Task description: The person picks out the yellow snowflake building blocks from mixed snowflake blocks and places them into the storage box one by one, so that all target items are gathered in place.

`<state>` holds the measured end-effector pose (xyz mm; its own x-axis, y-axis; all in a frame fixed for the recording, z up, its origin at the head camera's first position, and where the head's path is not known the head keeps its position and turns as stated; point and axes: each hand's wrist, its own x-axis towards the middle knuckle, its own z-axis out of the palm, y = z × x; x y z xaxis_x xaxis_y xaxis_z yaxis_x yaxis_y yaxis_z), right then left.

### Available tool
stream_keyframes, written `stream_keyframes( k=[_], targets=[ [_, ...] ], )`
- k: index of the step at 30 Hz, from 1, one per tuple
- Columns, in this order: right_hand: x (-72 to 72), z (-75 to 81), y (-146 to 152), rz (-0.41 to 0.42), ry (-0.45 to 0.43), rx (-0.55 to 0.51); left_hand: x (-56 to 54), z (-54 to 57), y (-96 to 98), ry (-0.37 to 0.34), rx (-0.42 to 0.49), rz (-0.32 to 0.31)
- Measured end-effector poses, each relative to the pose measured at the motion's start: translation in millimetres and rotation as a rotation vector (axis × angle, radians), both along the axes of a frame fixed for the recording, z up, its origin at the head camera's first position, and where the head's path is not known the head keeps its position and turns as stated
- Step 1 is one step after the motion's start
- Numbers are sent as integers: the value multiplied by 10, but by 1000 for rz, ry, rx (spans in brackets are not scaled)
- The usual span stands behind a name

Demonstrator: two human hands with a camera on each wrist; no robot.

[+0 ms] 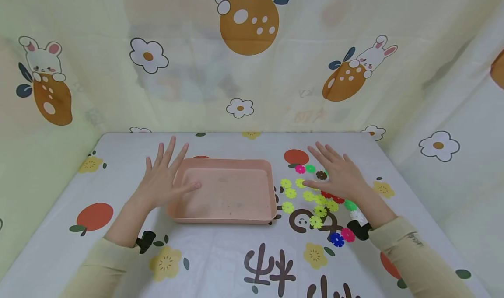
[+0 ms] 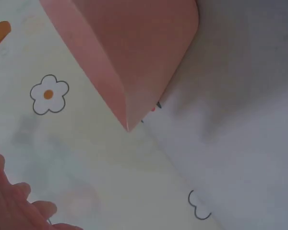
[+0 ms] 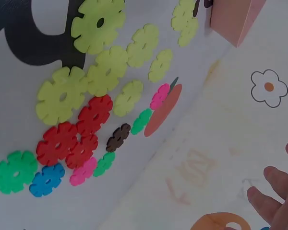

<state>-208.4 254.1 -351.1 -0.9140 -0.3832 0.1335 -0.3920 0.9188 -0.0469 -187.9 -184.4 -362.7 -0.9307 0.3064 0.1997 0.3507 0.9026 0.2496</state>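
My left hand (image 1: pixel 159 184) hovers with spread fingers over the left end of a pink rectangular tray (image 1: pixel 224 221), its thumb overlapping the tray's inside in the head view. My right hand (image 1: pixel 338 175) is held out, fingers extended, above a scatter of notched plastic discs to the right of the tray. Both hands hold nothing. Most discs are yellow, such as this yellow disc (image 3: pixel 100 24). Among them lie red discs (image 3: pixel 57 143), a brown disc (image 3: pixel 118 138), a green disc (image 3: pixel 16 172), a blue disc (image 1: pixel 337 240) and pink discs (image 1: pixel 348 234). The right hand and forearm hide part of the scatter.
A white cloth (image 1: pixel 212 263) printed with fruit, flowers and dark lettering covers the table. Behind it hangs a pale curtain (image 1: pixel 189 92) with rabbit and flower prints, and similar fabric closes in both sides. Black wrist straps show below each hand.
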Motion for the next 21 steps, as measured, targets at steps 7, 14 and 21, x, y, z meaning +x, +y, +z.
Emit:
stream_keyframes(
  k=[7, 14, 21],
  targets=[
    [-55, -80, -27, 14, -53, -57, 50, -72, -7, -48, 87, 26],
    [-117, -177, -99, 14, -75, -80, 92, -159, -6, -110, 212, 24],
    [-141, -236, -204, 26, -106, -114, 125, -208, -1, -173, 280, 38]
  ],
)
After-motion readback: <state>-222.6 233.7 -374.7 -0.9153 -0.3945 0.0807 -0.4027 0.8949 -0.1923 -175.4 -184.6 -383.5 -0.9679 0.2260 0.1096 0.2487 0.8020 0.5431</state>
